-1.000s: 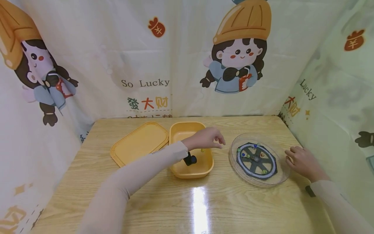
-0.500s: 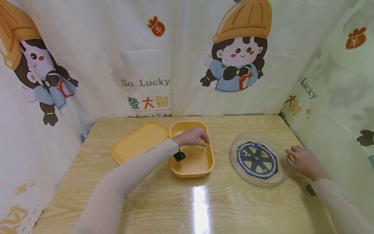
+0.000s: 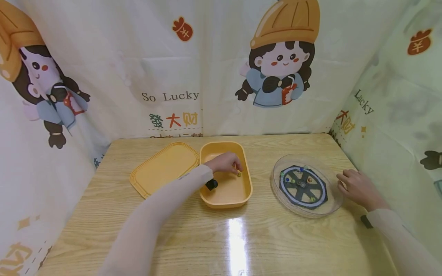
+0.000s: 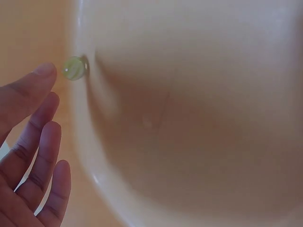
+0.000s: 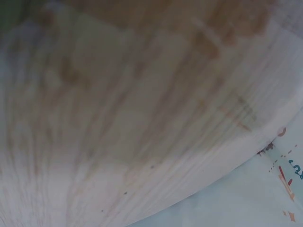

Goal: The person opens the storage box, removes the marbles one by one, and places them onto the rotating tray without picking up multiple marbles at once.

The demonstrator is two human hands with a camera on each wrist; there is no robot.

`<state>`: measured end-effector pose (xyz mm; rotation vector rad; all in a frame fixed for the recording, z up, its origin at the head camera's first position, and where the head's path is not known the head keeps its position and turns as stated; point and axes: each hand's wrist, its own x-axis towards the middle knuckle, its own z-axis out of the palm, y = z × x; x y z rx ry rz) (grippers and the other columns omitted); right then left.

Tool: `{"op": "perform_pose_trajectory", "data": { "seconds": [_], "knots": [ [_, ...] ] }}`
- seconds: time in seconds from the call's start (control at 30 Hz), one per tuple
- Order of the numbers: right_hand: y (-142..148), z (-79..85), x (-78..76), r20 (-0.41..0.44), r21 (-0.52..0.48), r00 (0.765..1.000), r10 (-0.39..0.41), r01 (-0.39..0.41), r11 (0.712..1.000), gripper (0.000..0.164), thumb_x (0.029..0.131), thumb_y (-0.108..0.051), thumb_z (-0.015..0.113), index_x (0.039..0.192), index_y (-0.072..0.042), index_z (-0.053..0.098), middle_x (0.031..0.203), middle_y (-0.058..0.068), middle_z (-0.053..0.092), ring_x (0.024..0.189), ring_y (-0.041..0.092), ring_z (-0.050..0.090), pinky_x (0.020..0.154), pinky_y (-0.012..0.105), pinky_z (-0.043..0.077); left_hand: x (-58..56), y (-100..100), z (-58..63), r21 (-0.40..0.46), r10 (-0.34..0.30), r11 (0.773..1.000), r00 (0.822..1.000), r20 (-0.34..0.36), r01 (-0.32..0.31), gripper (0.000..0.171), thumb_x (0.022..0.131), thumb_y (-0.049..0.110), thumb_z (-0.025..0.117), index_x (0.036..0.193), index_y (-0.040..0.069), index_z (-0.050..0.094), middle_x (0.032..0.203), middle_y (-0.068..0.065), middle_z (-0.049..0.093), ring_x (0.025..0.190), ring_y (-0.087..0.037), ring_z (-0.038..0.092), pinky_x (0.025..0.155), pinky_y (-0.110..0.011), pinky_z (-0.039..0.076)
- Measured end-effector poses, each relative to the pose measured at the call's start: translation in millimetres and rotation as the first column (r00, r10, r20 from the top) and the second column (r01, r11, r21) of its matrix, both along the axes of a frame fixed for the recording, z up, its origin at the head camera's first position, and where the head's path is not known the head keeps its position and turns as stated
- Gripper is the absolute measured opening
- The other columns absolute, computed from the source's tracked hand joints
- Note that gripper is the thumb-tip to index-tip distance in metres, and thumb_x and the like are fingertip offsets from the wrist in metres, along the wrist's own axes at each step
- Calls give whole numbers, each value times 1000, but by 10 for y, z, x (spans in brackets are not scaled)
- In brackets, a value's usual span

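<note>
My left hand (image 3: 226,162) reaches down into a yellow-orange plastic box (image 3: 226,201). A small yellow-green glass marble (image 4: 75,68) lies at the edge of the box floor. In the left wrist view, my thumb tip is just short of the marble and the loosely bent fingers (image 4: 49,146) hold nothing. At the right, my right hand (image 3: 360,189) lies with relaxed fingers at the rim of a round clear dish (image 3: 293,210); whether they touch it I cannot tell. Inside the dish is a dark octagonal wheel-shaped piece (image 3: 303,185) with several coloured marbles on it.
A flat yellow-orange lid (image 3: 165,166) lies left of the box on the wooden table (image 3: 193,237). Printed cloth (image 3: 221,69) hangs behind the table and at both sides. The right wrist view shows only blurred table surface and cloth.
My left hand has moved left from the gap between box and dish, then down into the box beside the marble. The right hand stays at the dish.
</note>
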<state>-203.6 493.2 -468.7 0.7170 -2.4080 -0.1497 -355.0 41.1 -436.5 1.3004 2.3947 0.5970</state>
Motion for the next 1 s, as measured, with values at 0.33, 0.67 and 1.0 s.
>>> {"op": "perform_pose_trajectory", "data": {
  "seconds": [0.33, 0.67, 1.0],
  "knots": [
    [0, 6, -19, 6, -7, 1000, -7, 7, 1000, 15, 80, -17, 45, 70, -6, 49, 62, 6, 42, 57, 26, 43, 47, 39, 31, -35, 32, -103, -25, -10, 1000, 1000, -16, 10, 16, 77, 6, 75, 92, 10, 76, 95, -2, 72, 82, -12, 59, 76, -20, 48],
    [19, -18, -29, 10, -11, 1000, -11, 11, 1000, 17, 82, -18, 44, 70, -6, 49, 62, 6, 43, 58, 27, 45, 47, 40, 32, -93, 72, -226, -17, 2, 1000, 999, -42, -3, 12, 76, 9, 76, 87, 14, 76, 91, 1, 71, 77, -8, 58, 73, -18, 47],
    [23, -35, -21, 5, -9, 1000, -13, 13, 1000, 21, 83, -20, 40, 70, -7, 49, 62, 6, 43, 58, 27, 45, 47, 40, 31, -85, 65, -279, -20, -11, 1000, 997, -77, 10, 9, 75, 9, 76, 83, 15, 76, 87, 3, 70, 78, -8, 60, 73, -19, 48]
  ]
}}
